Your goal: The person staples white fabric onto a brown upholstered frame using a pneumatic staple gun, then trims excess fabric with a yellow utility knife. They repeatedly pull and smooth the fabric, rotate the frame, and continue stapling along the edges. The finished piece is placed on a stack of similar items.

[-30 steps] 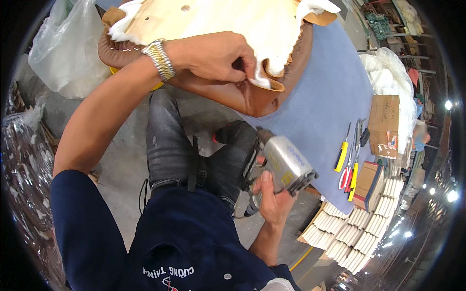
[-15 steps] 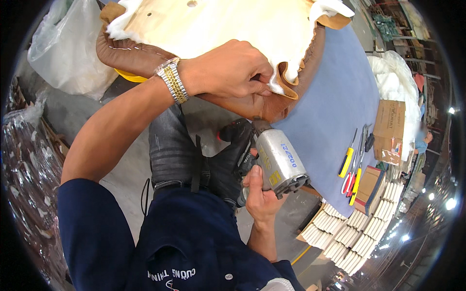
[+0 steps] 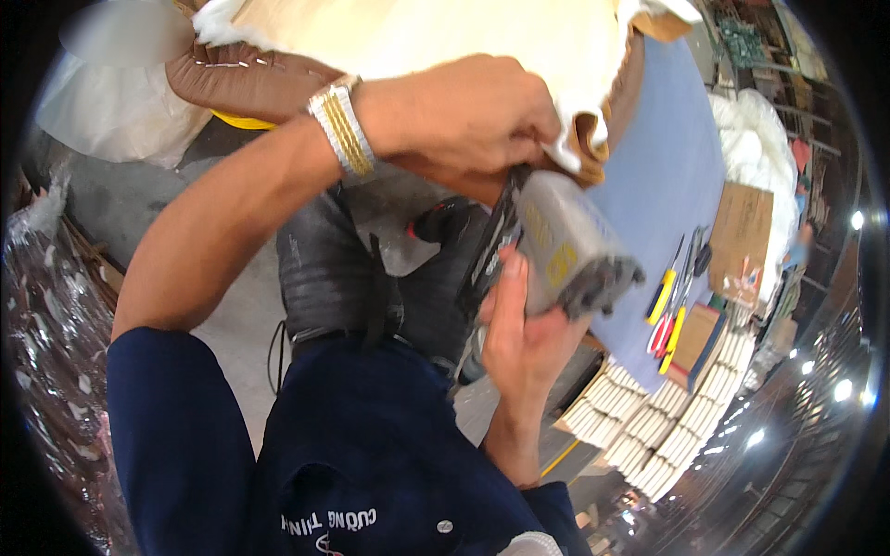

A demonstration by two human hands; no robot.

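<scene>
A wooden panel [image 3: 417, 37] wrapped at its edges in brown leather [image 3: 269, 83] and white batting [image 3: 215, 26] lies at the top of the view. My left hand [image 3: 468, 111], with a watch on the wrist, is closed in a pinch on the leather edge beside its folded corner [image 3: 591, 153]. The pinching fingertips are partly hidden. Gripped in my right hand [image 3: 524, 324] is a silver and black staple gun [image 3: 570, 236], slightly blurred. Its nose is close against the leather just below my left fingers; whether they touch I cannot tell.
On the blue-covered surface [image 3: 663, 157] at right lie a yellow-handled screwdriver [image 3: 662, 295], other hand tools and a cardboard box [image 3: 742, 232]. Stacked pale strips [image 3: 663, 426] stand below them. Clear plastic bags [image 3: 116, 120] and a plastic-wrapped stack [image 3: 56, 324] are on the left.
My right hand has raised the staple gun up and to the right, toward the leather edge. My left hand has shifted right along with the leather corner, still pinching.
</scene>
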